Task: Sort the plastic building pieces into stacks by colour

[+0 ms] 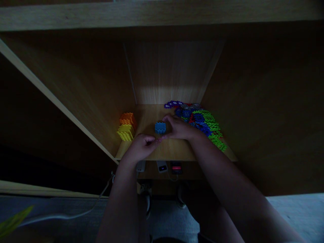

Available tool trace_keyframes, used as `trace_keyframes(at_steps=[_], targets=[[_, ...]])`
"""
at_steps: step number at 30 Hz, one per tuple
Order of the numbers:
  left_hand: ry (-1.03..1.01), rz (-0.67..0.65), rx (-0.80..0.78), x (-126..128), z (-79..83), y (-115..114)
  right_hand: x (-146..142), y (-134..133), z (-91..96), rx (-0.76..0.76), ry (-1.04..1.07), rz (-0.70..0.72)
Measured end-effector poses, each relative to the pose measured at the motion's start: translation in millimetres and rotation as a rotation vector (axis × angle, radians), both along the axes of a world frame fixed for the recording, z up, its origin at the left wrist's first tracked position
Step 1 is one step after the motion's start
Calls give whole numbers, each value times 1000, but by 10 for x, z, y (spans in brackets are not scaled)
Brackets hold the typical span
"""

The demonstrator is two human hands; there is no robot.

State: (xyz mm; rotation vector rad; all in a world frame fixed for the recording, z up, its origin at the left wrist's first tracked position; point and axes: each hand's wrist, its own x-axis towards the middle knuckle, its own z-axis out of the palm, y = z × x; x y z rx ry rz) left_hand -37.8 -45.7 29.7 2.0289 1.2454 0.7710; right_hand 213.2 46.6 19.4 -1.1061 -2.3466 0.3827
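Observation:
A small stack of blue square tiles with toothed edges (160,127) sits on the wooden shelf in the middle. My right hand (177,128) is just right of it, finger and thumb apart in a C shape, with a gap to the tiles. In front of the stack is my left hand (143,146), one finger stretched to the right and the thumb bent above it. That fingertip meets the tip of my right thumb. Nothing shows in either hand. The orange stack (128,119) and the yellow stack (126,132) of similar tiles stand at the left.
A heap of green toothed pieces (211,123) lies on the right, mixed with blue gear-like pieces (202,128). Purple pieces (173,104) lie at the back. Cabinet walls close in both sides. Below the shelf are a white device (162,167) and a red-lit device (176,167).

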Motion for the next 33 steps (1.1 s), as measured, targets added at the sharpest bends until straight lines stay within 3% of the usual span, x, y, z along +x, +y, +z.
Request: trace_keyframes(at_steps=[17, 19, 22, 25, 29, 33], targets=[[5, -17, 11, 1, -19, 16, -51, -76, 113, 23, 68, 25], [-8, -11, 14, -1, -25, 15, 10, -77, 196, 96, 127, -74], [-20, 0, -8, -1, -29, 13, 198, -77, 349, 243, 173, -463], [-29, 4, -34, 5, -24, 13, 429, -106, 457, 219, -12, -777], [-36, 9, -46, 7, -29, 28, 604, -188, 476, 22, -337, -752], [-49, 17, -43, 1, -61, 46, 586, -236, 450, -44, -420, -657]])
